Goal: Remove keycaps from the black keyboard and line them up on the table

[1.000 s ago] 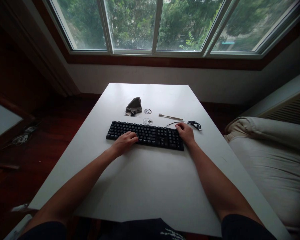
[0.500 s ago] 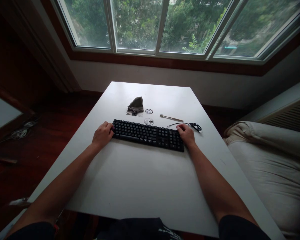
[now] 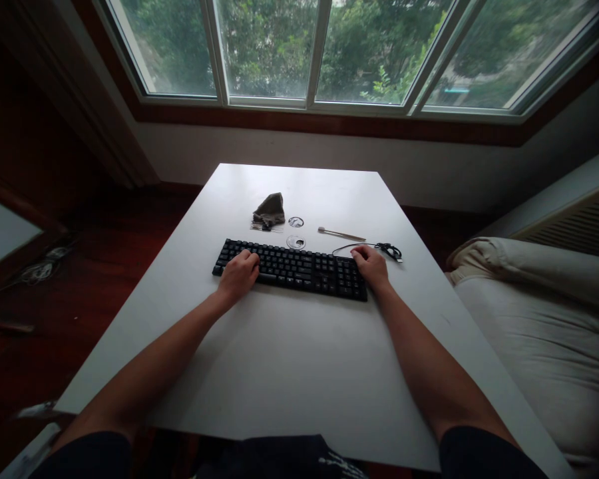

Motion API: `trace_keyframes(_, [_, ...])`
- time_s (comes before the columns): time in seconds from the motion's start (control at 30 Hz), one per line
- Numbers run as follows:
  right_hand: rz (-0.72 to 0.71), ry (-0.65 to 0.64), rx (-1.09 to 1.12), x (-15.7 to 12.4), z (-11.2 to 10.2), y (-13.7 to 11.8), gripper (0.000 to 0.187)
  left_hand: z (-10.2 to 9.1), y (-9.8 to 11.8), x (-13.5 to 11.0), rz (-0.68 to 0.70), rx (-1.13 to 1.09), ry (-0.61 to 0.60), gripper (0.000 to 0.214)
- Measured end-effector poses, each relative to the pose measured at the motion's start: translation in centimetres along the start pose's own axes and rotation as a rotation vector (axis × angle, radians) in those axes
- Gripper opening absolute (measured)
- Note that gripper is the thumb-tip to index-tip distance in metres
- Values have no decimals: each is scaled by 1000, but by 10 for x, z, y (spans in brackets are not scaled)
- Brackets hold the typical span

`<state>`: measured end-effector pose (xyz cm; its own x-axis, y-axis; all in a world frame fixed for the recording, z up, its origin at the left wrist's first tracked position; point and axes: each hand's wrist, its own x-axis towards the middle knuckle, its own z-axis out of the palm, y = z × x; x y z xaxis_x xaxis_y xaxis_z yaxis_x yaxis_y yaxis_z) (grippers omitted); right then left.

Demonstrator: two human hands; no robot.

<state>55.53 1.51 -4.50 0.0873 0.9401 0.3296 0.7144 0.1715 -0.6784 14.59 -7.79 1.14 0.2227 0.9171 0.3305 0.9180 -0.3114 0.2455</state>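
Observation:
A black keyboard [image 3: 304, 269] lies across the white table [image 3: 279, 359]. My left hand [image 3: 238, 274] rests over its left-hand keys with the fingers curled; whatever they may hold is hidden. At the other end, my right hand [image 3: 371, 266] grips the keyboard's right edge between thumb and fingers. The keyboard's cable [image 3: 390, 251], bundled and ending in a USB plug, lies just beyond my right hand. Behind the keyboard are a crumpled grey cloth [image 3: 270, 209], several thin swab-like sticks [image 3: 262, 227] and a slim brush [image 3: 342, 234].
Two small round clear pieces, a farther one [image 3: 296, 221] and a nearer one [image 3: 296, 242], sit behind the keyboard. A cushioned pale seat [image 3: 529, 332] stands to the right of the table. The window [image 3: 269, 53] is beyond its far edge.
My left hand has moved right, from the keyboard's left end onto its keys, uncovering that end. My right hand has stayed at the right edge.

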Motion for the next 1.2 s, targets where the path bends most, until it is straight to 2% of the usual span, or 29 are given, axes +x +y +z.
trace_keyframes(0.17, [-3, 0, -8, 1, 0, 2, 29, 17, 45, 13, 89, -63, -66, 9])
trace_keyframes(0.33, [-9, 3, -2, 2, 1, 4, 28, 37, 87, 17, 157, -103, -61, 13])
trace_keyframes(0.6, [-13, 5, 7, 3, 0, 4, 26, 54, 129, 20, 292, -133, -103, 21])
trace_keyframes(0.7, [-22, 7, 6, 4, 0, 4, 26, 56, 140, 17, 411, -202, -122, 20])
trace_keyframes(0.8, [-16, 4, 11, 3, -1, 3, 25, 54, 142, 20, 437, -243, -62, 20])
trace_keyframes(0.93, [-19, 2, 19, 2, -1, 3, 25, 47, 127, 41, 262, -199, 78, 25])
trace_keyframes(1.07, [-12, 4, 26, 2, -1, 4, 25, 43, 102, 61, 161, -135, 82, 34])
trace_keyframes(1.2, [-12, 5, 28, 2, -1, 4, 24, 46, 88, 65, 61, -48, 39, 31])
